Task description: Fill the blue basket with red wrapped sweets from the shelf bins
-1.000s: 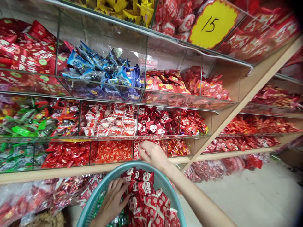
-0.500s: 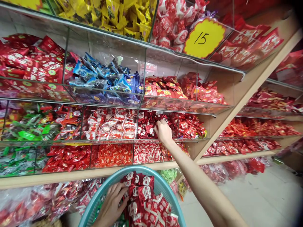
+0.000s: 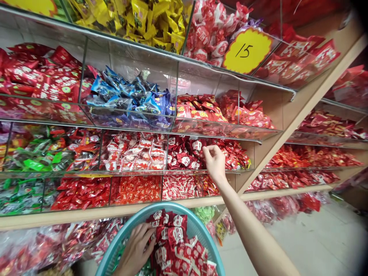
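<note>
In front of a shelf compartment, my right hand is closed in a pinch on the edge of a dark red candy packet with a white label. More of the same packets lie in the compartment below it. My left hand is inside the left part of a teal plastic basket. Its fingers are bent and slightly apart, resting against dark red wrapped candies. Red and white candies fill the front right of the basket, and some green wrappers show under my left hand.
Clear-fronted shelves hold blue packets, yellow packets and red-and-white packets. A yellow price tag reads 15. A slanting wooden upright divides the shelving at right. Bagged sweets lie below, by the tiled floor.
My right hand has drawn back to the right from the compartment, with a dark red candy packet now showing at its fingertips. My left hand and the basket stay in place.
</note>
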